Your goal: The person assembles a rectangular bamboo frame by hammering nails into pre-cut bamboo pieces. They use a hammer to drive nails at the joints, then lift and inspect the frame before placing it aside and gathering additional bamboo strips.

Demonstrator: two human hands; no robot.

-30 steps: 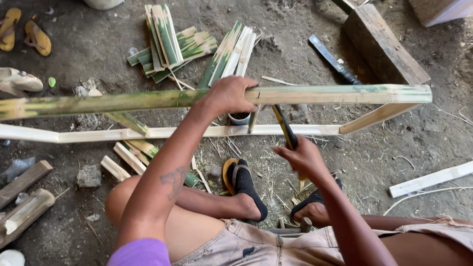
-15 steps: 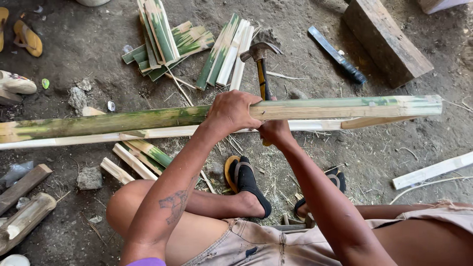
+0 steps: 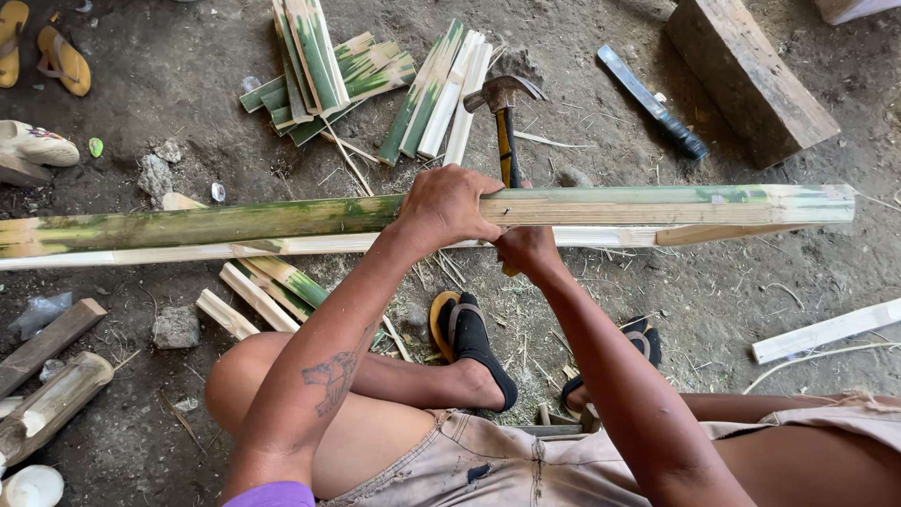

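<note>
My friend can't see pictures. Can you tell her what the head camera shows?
A seated person's left hand grips a long green bamboo strip held level above a dirt floor, while the right hand holds a hammer by its handle just behind it. Cut bamboo pieces, a big knife and a wooden block lie beyond.

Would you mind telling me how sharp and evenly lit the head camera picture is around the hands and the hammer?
In the head view, soft even daylight, no glare and only faint shadows; the left hand on the bamboo pole is sharp, the right hand below it is partly hidden, and the hammer shows crisp with no motion blur; the view's edges bend slightly, a wide-angle effect.
</note>
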